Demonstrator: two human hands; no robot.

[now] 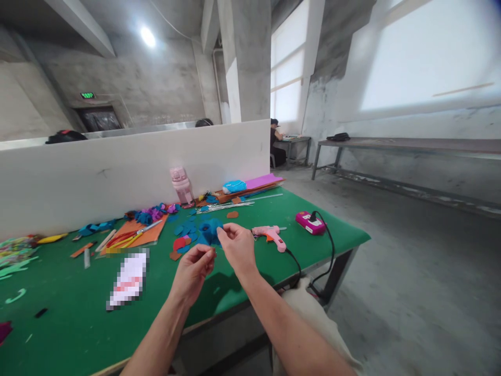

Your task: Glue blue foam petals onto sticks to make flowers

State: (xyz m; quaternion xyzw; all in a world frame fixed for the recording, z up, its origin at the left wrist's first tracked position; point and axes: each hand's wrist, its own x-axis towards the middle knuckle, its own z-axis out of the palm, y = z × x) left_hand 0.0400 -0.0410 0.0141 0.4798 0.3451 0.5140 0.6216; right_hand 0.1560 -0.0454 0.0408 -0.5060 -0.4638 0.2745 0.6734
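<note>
Above the green table (pixel 156 324), my right hand (pixel 237 246) pinches the edge of a blue felt piece (pixel 210 230) that looks curled or layered. My left hand (pixel 195 271) is just below and to the left, thumb and fingertips pressed together; anything between them is too small to make out. Flat blue felt discs (pixel 187 228) lie on the table behind my hands, with red and brown pieces (pixel 180 243) beside them. A pink glue gun (pixel 274 236) lies to the right of my right hand, its black cord hanging over the table's edge.
A magenta power box (pixel 310 222) with a plugged-in cord sits at the right. Pliers and scissors rest on orange sheets (pixel 148 230) at the left. A pink bottle (pixel 182 186) stands by the white partition (pixel 136 177). A person (pixel 276 141) sits at a far table.
</note>
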